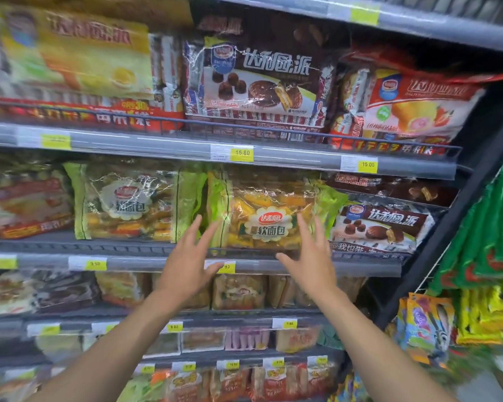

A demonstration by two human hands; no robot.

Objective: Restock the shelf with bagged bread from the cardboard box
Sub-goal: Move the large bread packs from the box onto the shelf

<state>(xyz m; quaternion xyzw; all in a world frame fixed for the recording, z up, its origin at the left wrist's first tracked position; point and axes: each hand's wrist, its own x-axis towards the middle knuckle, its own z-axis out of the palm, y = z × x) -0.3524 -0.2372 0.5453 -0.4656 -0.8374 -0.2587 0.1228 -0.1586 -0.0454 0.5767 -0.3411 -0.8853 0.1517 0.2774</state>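
A green-edged clear bag of soft bread [269, 216] stands upright on the middle shelf [145, 264], behind its wire rail. A second bag of the same bread [131, 203] stands to its left. My left hand [190, 261] and my right hand [311, 256] are raised in front of the right bag, fingers spread and straight. Both hands are a little in front of the bag and hold nothing. The cardboard box is out of view.
Chocolate pie packs [381, 227] lie right of the bread. The shelf above holds yellow [79, 53], brown [259, 82] and red [404, 105] pie bags. Lower shelves [238, 291] carry more packed bread. Hanging snack bags [482, 250] fill the right side.
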